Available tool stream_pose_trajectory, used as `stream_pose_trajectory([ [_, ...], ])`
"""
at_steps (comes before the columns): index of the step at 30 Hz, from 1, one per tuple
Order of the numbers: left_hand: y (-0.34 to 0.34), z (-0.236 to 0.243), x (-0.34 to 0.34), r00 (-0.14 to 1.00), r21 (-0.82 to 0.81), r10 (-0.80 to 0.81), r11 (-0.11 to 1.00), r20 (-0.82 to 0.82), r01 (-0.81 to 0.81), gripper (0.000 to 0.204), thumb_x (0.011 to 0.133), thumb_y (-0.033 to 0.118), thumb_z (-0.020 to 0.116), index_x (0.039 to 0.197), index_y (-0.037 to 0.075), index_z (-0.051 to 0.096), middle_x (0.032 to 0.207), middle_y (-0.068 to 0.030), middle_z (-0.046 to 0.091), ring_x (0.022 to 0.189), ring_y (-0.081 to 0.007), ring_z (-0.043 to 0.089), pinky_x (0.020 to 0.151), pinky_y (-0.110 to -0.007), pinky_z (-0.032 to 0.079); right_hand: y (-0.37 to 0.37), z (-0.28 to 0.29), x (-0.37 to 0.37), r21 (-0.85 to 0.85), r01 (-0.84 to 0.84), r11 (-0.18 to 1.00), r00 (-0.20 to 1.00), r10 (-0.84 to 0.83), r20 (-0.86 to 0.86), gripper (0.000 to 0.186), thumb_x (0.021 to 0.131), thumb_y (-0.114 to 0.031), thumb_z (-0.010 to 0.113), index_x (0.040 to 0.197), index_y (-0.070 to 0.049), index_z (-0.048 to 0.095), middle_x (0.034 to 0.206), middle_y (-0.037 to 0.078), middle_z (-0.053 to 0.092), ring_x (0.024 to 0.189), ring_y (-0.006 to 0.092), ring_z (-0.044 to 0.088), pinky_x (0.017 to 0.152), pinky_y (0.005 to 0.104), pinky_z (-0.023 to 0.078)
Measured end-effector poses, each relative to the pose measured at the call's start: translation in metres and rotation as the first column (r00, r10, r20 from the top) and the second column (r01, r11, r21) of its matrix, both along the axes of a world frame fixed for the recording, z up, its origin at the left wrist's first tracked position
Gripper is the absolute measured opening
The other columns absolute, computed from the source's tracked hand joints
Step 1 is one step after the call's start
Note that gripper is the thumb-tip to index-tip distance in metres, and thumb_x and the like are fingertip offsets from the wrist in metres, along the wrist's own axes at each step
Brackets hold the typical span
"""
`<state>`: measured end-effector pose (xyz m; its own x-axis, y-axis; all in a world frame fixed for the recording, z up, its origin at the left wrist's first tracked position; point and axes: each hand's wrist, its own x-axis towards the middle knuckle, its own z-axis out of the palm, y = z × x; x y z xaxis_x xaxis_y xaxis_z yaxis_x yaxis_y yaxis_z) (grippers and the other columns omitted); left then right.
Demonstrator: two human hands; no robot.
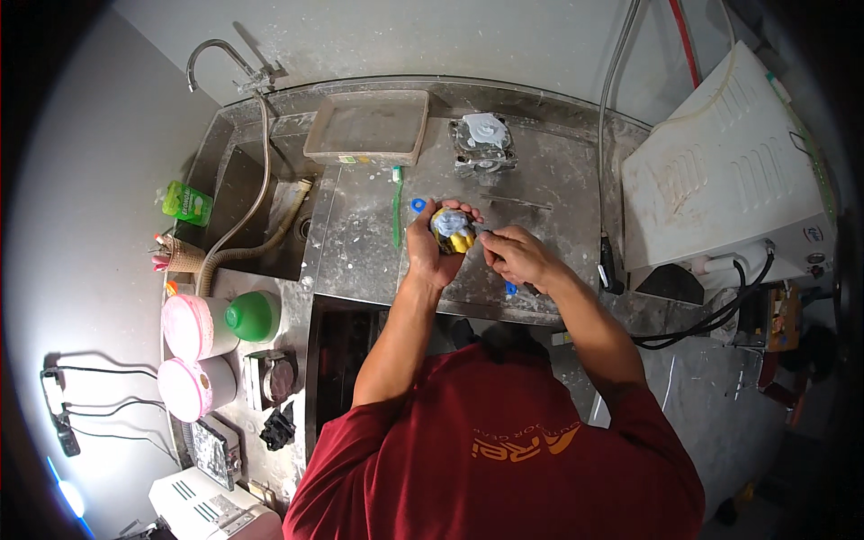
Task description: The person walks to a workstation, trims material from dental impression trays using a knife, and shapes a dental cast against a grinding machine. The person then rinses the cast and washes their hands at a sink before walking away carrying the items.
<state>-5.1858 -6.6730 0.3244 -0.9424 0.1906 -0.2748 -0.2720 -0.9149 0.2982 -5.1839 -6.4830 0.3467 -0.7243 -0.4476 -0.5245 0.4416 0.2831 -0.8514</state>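
The left hand (434,245) curled round a yellow lump (462,242) topped with pale paste (449,222); the lump looked light and firm, slippery on top, best held by its sides. Just beside, the right hand (518,256) pinched a dark tool (483,229). Leftward lay a green toothbrush (397,209).

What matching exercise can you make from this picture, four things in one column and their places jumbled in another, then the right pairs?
Things:
1. Left hand
2. Ribbed hose
3. Tray
4. Green bowl

Places:
A. Beside the pink-lidded tubs
B. At the back of the counter
C. Around the yellow piece
D. Partly in the sink

Pairs: 1-C, 2-D, 3-B, 4-A
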Motion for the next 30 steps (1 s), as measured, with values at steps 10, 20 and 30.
stream_pose_trajectory([
  [10,0.004,0.0,0.0,0.992,0.132,0.11,0.984,0.055,-0.116,0.036,0.108,0.029,0.038,0.096,0.002,0.057,0.097,-0.0164,0.063,0.099,-0.0337,0.061,0.098,-0.047,0.051,-0.038,0.034,0.045,0.643,0.135,0.754,0.404,0.551,-0.731,0.011,0.092,-0.012,0.06,0.088,-0.002,0.063,0.073,0.019,0.068,0.069,0.0371,0.071,0.06,0.0468,0.058],
  [20,0.011,-0.005,0.001,0.925,0.079,0.278,0.96,-0.259,-0.267,0.031,0.108,0.025,0.038,0.097,0.002,0.055,0.098,-0.0158,0.062,0.103,-0.0312,0.057,0.105,-0.045,0.046,-0.048,0.036,0.045,0.737,0.398,0.546,0.122,0.765,-0.633,0.011,0.084,-0.011,0.066,0.088,-0.003,0.06,0.071,0.007,0.062,0.055,0.0171,0.069,0.045,0.0307,0.054],
  [30,0.016,0.005,0.001,0.89,0.005,0.415,0.907,-0.189,-0.422,0.028,0.11,0.03,0.041,0.104,0.006,0.054,0.106,-0.0126,0.06,0.105,-0.0288,0.058,0.106,-0.043,0.046,-0.052,0.005,0.039,0.579,0.308,0.755,0.268,0.515,-0.814,0.015,0.083,-0.01,0.066,0.093,-0.002,0.057,0.079,0.013,0.066,0.059,0.0244,0.072,0.054,0.0367,0.058],
])
